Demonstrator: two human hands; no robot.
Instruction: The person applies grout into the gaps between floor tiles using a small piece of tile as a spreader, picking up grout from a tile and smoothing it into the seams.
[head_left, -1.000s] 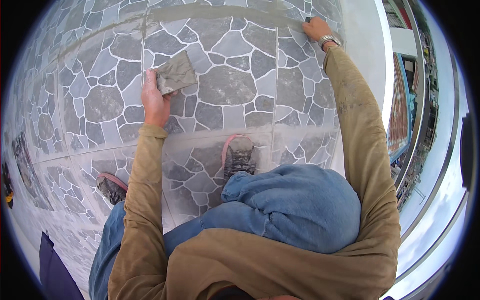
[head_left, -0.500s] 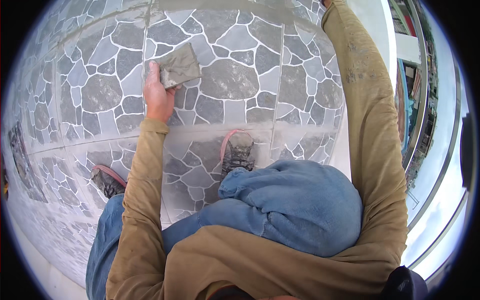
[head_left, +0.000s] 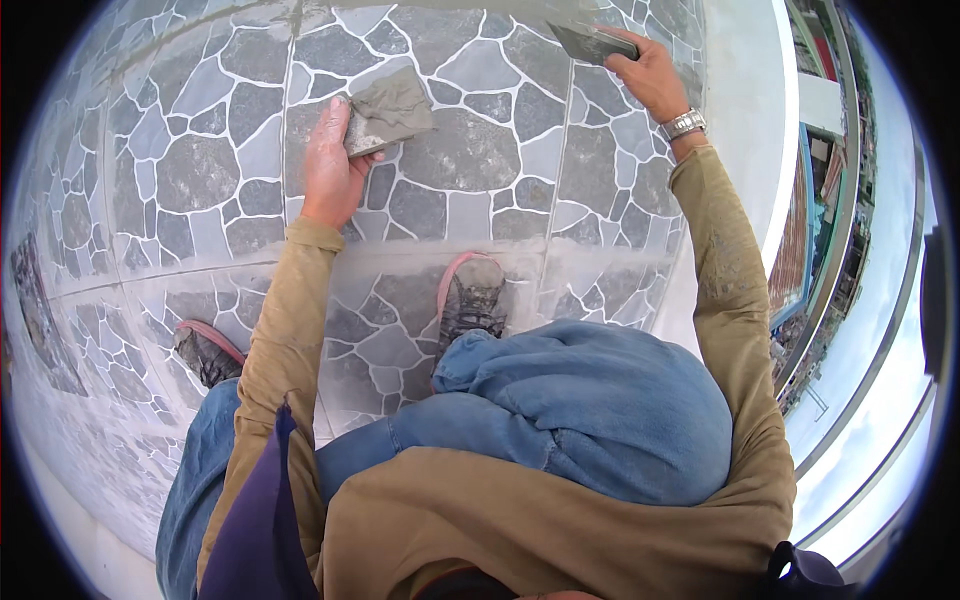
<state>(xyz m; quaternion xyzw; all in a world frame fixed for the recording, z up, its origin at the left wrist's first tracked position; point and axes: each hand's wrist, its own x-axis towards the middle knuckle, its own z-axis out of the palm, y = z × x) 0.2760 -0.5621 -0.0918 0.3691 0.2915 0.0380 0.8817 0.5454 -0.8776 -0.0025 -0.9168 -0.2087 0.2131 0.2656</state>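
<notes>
My left hand point(head_left: 332, 165) grips a small flat board point(head_left: 364, 140) by its left edge, thumb on top and fingers beneath. Wet grey mortar point(head_left: 392, 104) is spread over the board's upper face. At the upper right, my right hand point(head_left: 652, 82), with a metal watch on its wrist, is closed around a flat-bladed scraper point(head_left: 583, 46) with a dark grip. The scraper's blade points left, over the floor near a grey mortar-coloured strip point(head_left: 510, 8). Under both hands lie stone-patterned floor tiles point(head_left: 462, 158) with white lines between their grey shapes.
My dark shoes with pink edges, one point(head_left: 472, 295) in the middle and one point(head_left: 208, 355) at left, stand on the tiles. My bent knee point(head_left: 610, 410) in blue jeans fills the lower middle. Along the right runs a white ledge point(head_left: 742, 130), with rooftops and sky beyond.
My right hand has come back from beyond the top edge, and the scraper in it now shows. The left hand and the mortar board have shifted slightly right and up.
</notes>
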